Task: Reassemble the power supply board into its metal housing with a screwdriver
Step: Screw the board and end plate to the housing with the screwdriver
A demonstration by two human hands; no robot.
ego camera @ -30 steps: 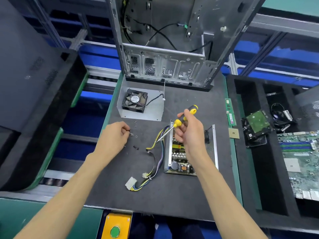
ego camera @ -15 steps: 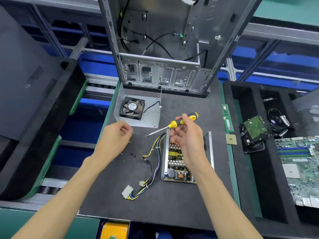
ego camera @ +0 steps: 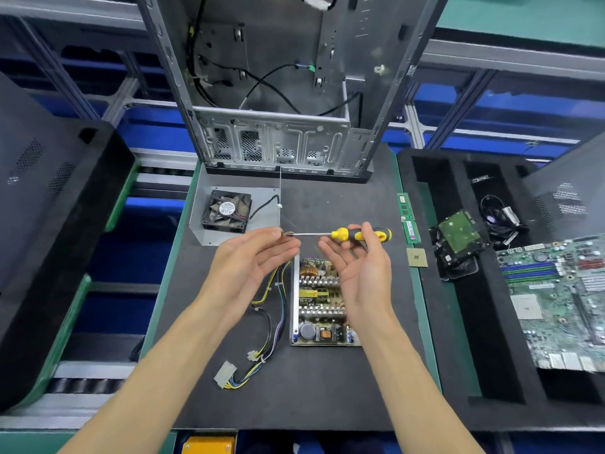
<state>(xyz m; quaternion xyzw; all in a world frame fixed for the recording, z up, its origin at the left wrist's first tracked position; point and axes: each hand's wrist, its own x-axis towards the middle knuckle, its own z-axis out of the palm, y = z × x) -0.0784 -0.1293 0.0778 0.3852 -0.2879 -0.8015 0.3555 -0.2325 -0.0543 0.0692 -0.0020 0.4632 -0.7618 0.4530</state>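
Note:
The power supply board [ego camera: 319, 303] lies in its shallow metal housing [ego camera: 295, 299] on the black mat, with a bundle of coloured wires [ego camera: 268, 322] trailing to its left. Above it, my right hand [ego camera: 360, 267] holds a yellow-and-black screwdriver [ego camera: 347, 233] level, its shaft pointing left. My left hand [ego camera: 248, 257] pinches a small dark screw [ego camera: 285, 233] at the screwdriver's tip.
The housing's cover plate with a black fan [ego camera: 227, 211] lies at the back left of the mat [ego camera: 327, 388]. An open computer case [ego camera: 281, 93] stands behind. A foam tray [ego camera: 458, 322] on the right holds a hard drive [ego camera: 458, 237] and a motherboard [ego camera: 563, 299]. RAM sticks [ego camera: 407, 217] and a CPU [ego camera: 416, 258] lie at the mat's right edge.
My left hand lifted from the loose screws on the mat and came up to the screwdriver's tip with a screw. My right hand turned the screwdriver level, its tip pointing left.

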